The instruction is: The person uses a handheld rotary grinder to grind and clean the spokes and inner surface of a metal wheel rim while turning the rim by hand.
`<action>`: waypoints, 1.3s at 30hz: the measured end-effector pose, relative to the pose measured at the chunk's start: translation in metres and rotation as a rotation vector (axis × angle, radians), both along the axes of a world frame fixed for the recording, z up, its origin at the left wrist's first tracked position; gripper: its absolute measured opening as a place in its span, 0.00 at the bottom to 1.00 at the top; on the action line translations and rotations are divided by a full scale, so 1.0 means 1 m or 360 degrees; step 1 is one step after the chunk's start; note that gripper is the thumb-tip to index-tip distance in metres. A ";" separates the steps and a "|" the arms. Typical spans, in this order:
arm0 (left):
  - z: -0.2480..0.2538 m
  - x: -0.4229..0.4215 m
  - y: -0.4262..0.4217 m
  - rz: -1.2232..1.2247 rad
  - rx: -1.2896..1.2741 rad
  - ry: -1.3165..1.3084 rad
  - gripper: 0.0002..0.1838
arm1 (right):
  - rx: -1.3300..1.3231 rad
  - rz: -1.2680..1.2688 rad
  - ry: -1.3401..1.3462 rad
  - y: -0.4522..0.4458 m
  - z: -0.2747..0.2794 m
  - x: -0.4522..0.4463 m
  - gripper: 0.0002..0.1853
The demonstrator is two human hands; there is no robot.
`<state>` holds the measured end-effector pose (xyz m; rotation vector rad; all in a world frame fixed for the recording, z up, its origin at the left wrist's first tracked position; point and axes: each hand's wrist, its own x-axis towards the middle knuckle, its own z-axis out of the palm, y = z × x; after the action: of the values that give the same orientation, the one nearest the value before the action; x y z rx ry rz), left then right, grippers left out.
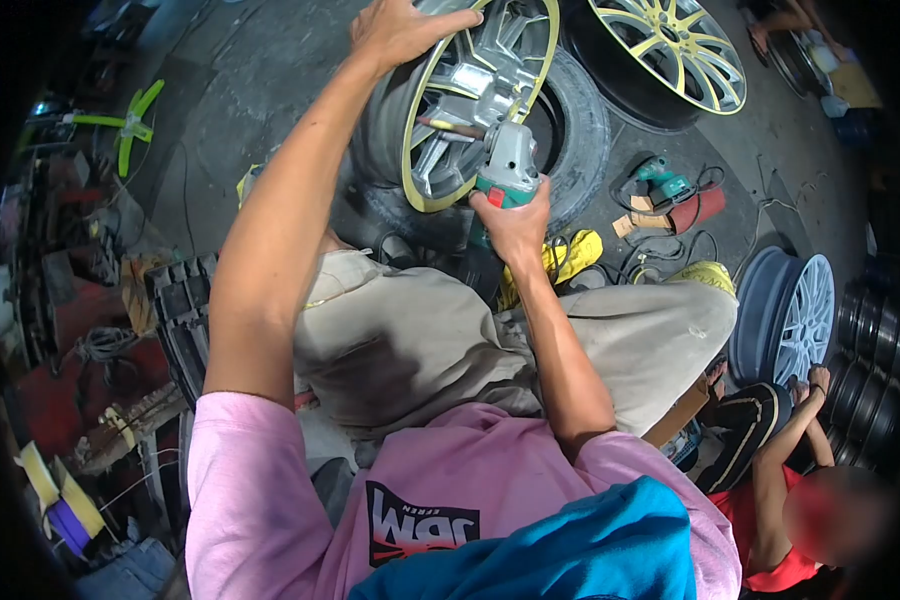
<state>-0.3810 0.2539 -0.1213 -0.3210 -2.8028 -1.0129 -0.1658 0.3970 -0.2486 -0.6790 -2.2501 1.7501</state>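
My left hand [400, 32] is closed on the upper left edge of an alloy wheel [464, 80], its thumb reaching over the lip. The wheel has bare metal spokes and a yellowish rim, and it leans tilted on a black tire [582, 135] lying on the floor. In my right hand [518, 228] is a green and grey angle grinder [511, 150] with a red switch. A slim, pointed attachment [452, 127] extends leftward from its head, in front of the spokes. Whether the tip touches the metal I cannot tell.
Another yellow-edged wheel [670, 35] lies at upper right. A second green power tool [662, 180] rests on the floor with cables around it. Rightward stand a blue-grey wheel [805, 310] and stacked black rims [860, 400]. A person in red [770, 530] sits at lower right.
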 end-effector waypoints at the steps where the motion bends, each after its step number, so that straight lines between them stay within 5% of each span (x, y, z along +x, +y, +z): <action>1: 0.001 0.001 0.001 -0.0009 0.0003 0.0008 0.41 | -0.0002 -0.0031 0.0025 0.000 -0.002 -0.001 0.38; 23: -0.004 -0.010 -0.003 -0.0015 0.0038 -0.0031 0.42 | -0.0026 -0.0141 -0.0047 0.014 -0.015 -0.006 0.40; 39: -0.003 -0.011 -0.004 -0.0054 0.0064 0.0023 0.41 | -0.0277 0.0256 -0.0109 0.016 0.001 0.015 0.35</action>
<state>-0.3917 0.2499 -0.1242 -0.3706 -2.7693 -1.0681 -0.1513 0.4131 -0.2480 -0.6138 -2.2724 2.0473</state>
